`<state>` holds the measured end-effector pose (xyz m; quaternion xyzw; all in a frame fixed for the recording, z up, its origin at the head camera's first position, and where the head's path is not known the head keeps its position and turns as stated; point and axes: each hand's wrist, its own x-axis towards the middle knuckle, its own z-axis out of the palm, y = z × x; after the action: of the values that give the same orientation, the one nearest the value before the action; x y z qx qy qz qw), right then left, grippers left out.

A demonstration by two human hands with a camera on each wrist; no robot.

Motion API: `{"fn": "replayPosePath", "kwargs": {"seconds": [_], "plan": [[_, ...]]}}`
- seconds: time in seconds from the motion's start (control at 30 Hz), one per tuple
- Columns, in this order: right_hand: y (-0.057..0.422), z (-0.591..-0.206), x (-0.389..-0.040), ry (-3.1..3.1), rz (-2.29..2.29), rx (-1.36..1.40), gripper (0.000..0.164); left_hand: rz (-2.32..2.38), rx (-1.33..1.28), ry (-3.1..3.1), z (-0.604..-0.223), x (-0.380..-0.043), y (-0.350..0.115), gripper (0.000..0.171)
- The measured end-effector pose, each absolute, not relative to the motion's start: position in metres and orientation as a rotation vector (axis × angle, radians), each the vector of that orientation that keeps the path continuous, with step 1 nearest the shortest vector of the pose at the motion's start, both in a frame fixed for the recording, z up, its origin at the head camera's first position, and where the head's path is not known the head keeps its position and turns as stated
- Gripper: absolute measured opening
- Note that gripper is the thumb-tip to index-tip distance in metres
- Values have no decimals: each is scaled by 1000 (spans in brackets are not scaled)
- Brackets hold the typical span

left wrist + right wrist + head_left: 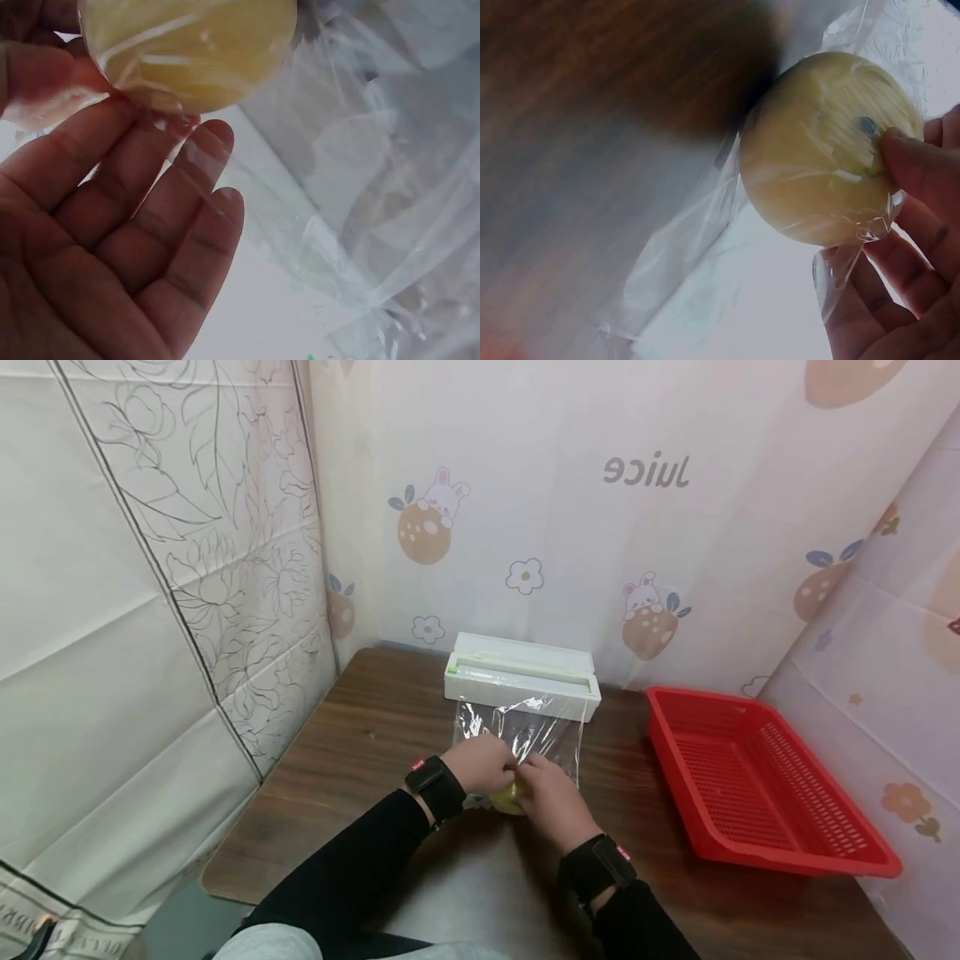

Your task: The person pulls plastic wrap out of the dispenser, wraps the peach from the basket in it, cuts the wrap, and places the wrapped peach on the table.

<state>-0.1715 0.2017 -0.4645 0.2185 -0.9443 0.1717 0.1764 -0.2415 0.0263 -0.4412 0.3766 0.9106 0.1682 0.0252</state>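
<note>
A round yellow fruit (810, 150) with a small dark spot is covered by clear cling film (543, 735). My right hand (553, 797) holds the fruit, thumb on its face near the spot and fingers behind it. At the fruit's other side, my left hand (480, 762) pinches the film between thumb and forefinger; its other fingers (214, 217) lie loosely bent under the film. The film runs back as a sheet to a white dispenser box (517, 693) with its lid raised. In the head view the hands hide most of the fruit.
A red plastic basket (795, 860) stands at the right of the brown wooden table (330, 777). Behind the white box hangs a printed curtain (525, 510), and another curtain (225, 568) borders the table's left side.
</note>
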Motion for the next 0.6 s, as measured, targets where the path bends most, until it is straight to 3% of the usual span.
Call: {"fn": "replayPosePath", "kwargs": {"seconds": [0.07,0.1,0.2,0.27,0.6], "plan": [[203,-462,-175,-2715,510,597,27,574,1120,2804,-441,-237,25,15],[203,-461,-177,-2733,519,586,25,599,1099,2805,-441,-236,24,22],[205,-459,-182,-2782,525,566,24,663,1050,2829,-447,-234,26,73],[206,-459,-185,-2808,526,562,25,654,1034,2863,-453,-235,28,94],[209,-454,-202,-2896,556,566,16,599,963,2905,-456,-238,29,44]]}}
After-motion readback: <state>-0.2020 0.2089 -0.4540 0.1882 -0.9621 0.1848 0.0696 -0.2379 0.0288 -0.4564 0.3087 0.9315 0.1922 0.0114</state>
